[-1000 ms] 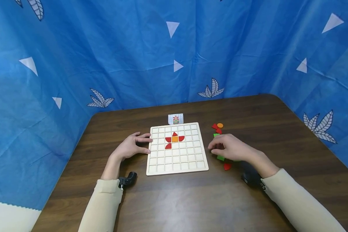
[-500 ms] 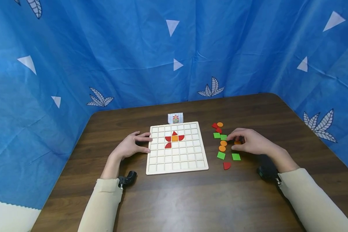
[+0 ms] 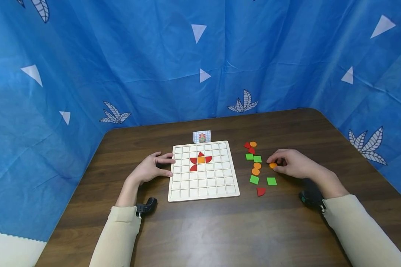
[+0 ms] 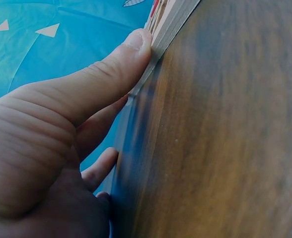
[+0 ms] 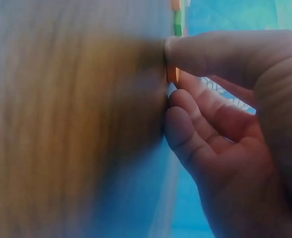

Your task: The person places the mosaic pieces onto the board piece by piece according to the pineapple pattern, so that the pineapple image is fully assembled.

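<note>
Right hand (image 3: 294, 163): fingers curled, thumb and index finger pinching an orange disc.
Orange disc (image 3: 273, 165): between those two fingertips, on the board side of the hand, thumb toward the near side and index finger toward the far side; close to the tabletop, whether lifted at all cannot be told.
Disc's place: between the board's right edge and the table's right edge, nearer the board.
Left hand (image 3: 148, 169): fingers loosely extended, thumb and fingertips touching the left edge of the board.
Board (image 3: 221, 181): pale and gridded, flat on the table (image 3: 207, 233); red pieces and an orange square (image 3: 201, 160) sit above its centre.
Loose pieces: a column off the board's right edge, with two green squares side by side near the disc.
Quarter-round red piece (image 3: 261, 191): out from the board's near right corner.
Patterned card (image 3: 202, 137): just beyond the board's far edge.
</note>
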Demonstrator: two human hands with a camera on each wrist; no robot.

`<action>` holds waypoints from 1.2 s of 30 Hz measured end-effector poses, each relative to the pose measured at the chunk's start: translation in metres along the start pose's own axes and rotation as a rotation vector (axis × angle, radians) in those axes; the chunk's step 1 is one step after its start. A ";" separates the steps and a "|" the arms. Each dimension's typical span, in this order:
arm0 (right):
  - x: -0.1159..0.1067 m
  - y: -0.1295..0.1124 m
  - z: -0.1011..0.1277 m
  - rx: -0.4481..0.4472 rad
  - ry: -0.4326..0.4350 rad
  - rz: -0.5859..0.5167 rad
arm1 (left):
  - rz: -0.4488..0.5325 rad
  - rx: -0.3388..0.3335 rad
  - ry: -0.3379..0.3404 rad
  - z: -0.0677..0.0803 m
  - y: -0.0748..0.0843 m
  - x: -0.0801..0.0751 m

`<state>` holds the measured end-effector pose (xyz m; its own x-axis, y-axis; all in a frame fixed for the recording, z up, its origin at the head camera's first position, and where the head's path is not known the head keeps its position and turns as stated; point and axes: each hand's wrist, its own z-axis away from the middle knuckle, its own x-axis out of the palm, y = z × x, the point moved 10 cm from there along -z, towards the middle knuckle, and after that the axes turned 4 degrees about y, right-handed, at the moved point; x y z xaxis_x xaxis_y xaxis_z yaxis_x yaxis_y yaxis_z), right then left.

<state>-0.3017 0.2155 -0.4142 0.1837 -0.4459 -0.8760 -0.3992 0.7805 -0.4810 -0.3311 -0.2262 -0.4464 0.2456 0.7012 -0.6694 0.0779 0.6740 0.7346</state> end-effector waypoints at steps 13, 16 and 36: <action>-0.001 -0.023 -0.013 -0.049 0.002 0.042 | -0.017 0.003 0.003 0.002 0.005 -0.003; 0.000 -0.031 -0.020 -0.058 -0.001 0.032 | -0.012 -0.003 0.006 0.002 0.004 -0.004; 0.027 -0.114 -0.072 -0.153 -0.030 -0.088 | 0.002 0.003 0.004 0.001 0.003 -0.001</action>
<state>-0.3157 0.0834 -0.3809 0.2501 -0.4948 -0.8322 -0.5118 0.6621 -0.5474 -0.3297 -0.2250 -0.4432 0.2420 0.7033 -0.6684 0.0802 0.6720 0.7362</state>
